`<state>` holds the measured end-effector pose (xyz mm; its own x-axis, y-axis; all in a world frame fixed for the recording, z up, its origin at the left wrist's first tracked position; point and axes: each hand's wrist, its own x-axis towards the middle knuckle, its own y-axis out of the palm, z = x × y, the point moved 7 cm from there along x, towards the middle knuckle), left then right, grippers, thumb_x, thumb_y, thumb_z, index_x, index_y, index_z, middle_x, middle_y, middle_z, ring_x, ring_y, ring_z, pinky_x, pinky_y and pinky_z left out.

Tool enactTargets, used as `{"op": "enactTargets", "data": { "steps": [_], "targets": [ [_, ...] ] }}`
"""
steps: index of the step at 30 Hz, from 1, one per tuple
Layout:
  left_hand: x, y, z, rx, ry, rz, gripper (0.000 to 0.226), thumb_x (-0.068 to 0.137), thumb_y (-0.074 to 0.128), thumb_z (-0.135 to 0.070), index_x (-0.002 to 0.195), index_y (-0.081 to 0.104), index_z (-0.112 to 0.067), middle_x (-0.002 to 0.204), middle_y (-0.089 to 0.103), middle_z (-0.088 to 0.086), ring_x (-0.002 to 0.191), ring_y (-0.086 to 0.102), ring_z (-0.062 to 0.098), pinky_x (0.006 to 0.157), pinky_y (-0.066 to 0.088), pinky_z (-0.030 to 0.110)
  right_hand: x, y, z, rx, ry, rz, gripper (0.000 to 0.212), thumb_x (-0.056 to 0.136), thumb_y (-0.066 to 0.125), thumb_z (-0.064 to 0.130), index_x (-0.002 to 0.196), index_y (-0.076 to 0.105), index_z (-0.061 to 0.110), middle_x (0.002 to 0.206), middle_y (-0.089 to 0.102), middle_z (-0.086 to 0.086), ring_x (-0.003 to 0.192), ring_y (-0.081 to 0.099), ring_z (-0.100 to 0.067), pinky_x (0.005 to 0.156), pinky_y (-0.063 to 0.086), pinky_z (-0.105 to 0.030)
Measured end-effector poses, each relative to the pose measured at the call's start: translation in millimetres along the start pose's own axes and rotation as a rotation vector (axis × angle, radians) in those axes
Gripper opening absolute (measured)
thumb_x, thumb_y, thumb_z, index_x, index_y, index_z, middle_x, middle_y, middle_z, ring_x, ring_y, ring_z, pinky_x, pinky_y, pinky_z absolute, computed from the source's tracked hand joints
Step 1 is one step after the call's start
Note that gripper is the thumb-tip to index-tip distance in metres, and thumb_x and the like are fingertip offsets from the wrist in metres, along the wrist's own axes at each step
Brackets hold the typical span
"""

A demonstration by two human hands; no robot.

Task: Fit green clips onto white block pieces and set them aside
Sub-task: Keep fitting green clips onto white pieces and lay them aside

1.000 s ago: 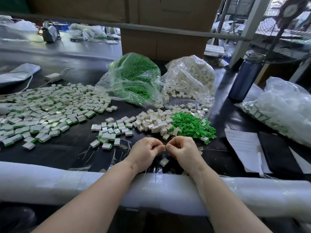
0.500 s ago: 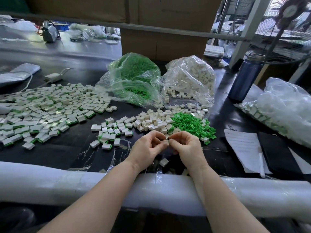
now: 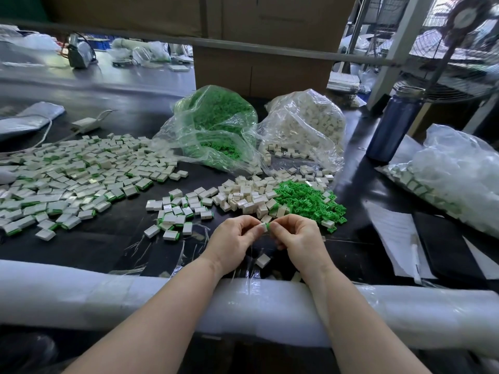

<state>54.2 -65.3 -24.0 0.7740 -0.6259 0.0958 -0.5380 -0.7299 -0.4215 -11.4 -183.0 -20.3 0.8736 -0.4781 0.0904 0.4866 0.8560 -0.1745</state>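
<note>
A pile of loose white blocks (image 3: 243, 195) and green clips (image 3: 307, 201) sits mid-bench, just behind the hands. Finished pieces (image 3: 67, 182) spread toward the left edge. Near the front edge, the left hand (image 3: 235, 242) pinches a white block (image 3: 262, 227). The right hand (image 3: 299, 238) pinches a green clip (image 3: 268, 227) against it. They lie sideways, clip on the right.

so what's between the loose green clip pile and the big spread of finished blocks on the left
In the head view, a loose heap of bare white blocks, then a small cluster of clipped blocks.

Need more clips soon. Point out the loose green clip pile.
In the head view, the loose green clip pile lies right of centre, beside the white blocks, just beyond the right hand.
</note>
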Motion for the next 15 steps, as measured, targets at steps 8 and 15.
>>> {"op": "enactTargets", "data": {
  "steps": [8,15],
  "targets": [
    [-2.7,1.8,1.2,0.094,-0.019,0.042,0.013,0.090,0.060,-0.025,0.090,0.071,-0.019,0.084,0.071,0.005,0.084,0.064,0.024,0.085,0.049,0.043,-0.1,3.7,-0.9,-0.108,0.011,0.038,0.021,0.087,0.061,0.003,0.068,0.062,0.012,0.051,0.057,0.008,0.041,0.050,0.002,0.045,0.040,-0.012],
    [-2.1,2.6,1.6,0.173,-0.014,0.062,0.014,0.090,0.059,-0.026,0.091,0.071,-0.020,0.084,0.071,0.000,0.085,0.063,0.019,0.086,0.049,0.039,-1.8,6.4,2.5,-0.179,-0.032,0.091,0.023,0.084,0.064,0.004,0.065,0.062,0.015,0.042,0.053,0.013,0.042,0.046,0.002,0.048,0.037,-0.012]
  ]
}}
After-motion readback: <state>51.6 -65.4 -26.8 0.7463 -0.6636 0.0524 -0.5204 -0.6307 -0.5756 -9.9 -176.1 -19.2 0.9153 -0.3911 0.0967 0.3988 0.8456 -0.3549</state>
